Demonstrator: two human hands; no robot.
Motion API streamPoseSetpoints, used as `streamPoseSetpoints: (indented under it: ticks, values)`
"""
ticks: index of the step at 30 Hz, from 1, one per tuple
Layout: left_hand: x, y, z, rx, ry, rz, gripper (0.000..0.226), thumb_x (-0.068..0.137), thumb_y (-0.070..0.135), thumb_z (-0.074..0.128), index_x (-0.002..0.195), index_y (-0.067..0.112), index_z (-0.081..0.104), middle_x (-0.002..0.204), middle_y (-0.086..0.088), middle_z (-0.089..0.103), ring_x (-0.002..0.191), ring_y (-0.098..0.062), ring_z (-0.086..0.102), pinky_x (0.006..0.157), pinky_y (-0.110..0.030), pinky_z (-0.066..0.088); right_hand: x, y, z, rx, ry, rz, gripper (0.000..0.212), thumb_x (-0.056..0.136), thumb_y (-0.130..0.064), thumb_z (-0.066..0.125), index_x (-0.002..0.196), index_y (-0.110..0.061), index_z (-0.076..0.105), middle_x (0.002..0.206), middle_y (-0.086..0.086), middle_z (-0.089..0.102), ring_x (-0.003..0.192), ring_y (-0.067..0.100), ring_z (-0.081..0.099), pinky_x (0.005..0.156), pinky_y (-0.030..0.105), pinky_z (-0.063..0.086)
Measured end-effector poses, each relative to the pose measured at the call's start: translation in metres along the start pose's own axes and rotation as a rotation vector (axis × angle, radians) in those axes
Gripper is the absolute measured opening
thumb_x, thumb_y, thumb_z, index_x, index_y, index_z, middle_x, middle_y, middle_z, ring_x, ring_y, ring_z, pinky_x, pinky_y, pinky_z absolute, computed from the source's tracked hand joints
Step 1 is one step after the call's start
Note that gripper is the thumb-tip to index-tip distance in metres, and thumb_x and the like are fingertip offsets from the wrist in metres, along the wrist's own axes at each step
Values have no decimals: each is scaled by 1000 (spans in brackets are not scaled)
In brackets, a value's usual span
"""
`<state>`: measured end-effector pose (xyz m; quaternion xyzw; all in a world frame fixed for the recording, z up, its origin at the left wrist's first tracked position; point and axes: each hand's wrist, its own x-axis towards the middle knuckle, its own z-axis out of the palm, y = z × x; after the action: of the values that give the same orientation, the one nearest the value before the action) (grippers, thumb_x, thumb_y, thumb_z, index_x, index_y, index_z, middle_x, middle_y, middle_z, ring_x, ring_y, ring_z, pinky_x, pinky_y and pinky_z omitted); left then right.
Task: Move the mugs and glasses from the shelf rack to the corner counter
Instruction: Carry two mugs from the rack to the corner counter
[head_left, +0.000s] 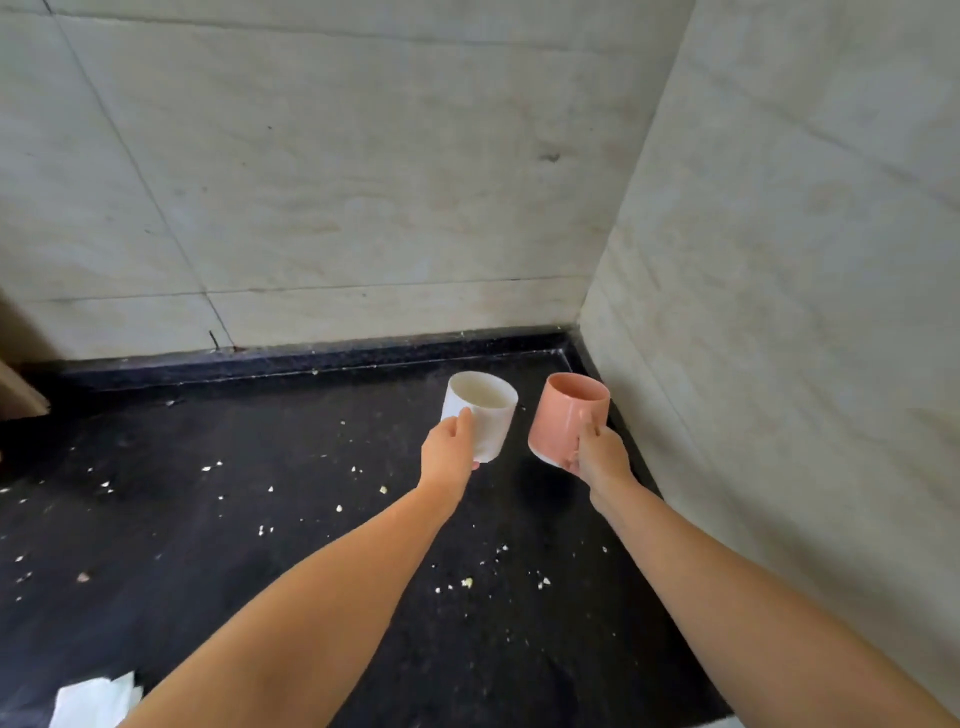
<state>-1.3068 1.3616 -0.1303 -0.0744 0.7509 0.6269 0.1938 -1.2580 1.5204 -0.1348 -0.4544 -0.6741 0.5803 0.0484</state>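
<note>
Gripping a white mug (480, 418) in left hand (448, 451), pink mug (567, 415) in right hand (602, 457), fingers clamped, over crumb-strewn black desk (260, 467).

We record a black corner counter (260, 467) with a raised rim, meeting pale marble walls at back and right. On it: scattered pale crumbs (467, 582) across the surface, and crumpled white paper (96, 699) at the near-left edge.
</note>
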Motion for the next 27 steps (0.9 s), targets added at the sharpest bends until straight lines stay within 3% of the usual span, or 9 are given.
streamPoseSetpoints:
  ticks: [10,14,17,20,23,27]
  values:
    - [115,1,54,57,33,21,39,97,42,36,96,11,59,99,-8,61,93,-24,60,92,-51,53,114,-28,43,-122,46,-137,58,101,-47,25,144,-12,40,135,12,54,119,30,54,103,42,43]
    - [136,-2,67,51,68,16,45,98,40,36,96,2,61,94,-8,59,85,-18,59,90,-48,55,135,-27,47,-144,18,-211,54,102,-42,24,142,-10,41,134,10,54,102,21,60,83,30,46]
    - [148,-4,73,12,89,-1,45,99,36,37,96,-2,61,86,-4,57,74,-8,56,89,-47,55,145,-28,52,-164,14,-197,51,103,-39,25,138,-8,45,133,10,55,103,21,59,75,23,45]
    - [155,-6,77,-11,102,-13,41,99,35,38,89,2,59,80,1,54,75,-9,55,88,-45,56,151,-23,56,-158,20,-202,50,103,-41,24,132,-9,49,130,10,58,107,24,63,86,29,48]
    - [161,-6,81,-86,101,-20,33,99,30,40,81,7,54,81,1,53,83,-15,53,84,-39,57,154,-18,63,-86,18,-213,50,102,-43,24,128,-10,50,129,9,59,101,26,68,87,32,52]
    - [166,-8,84,-118,100,-14,32,99,29,40,71,20,53,81,5,54,82,-10,53,77,-29,54,156,-17,71,-40,38,-154,47,103,-41,23,125,-9,49,130,10,57,101,28,68,91,37,53]
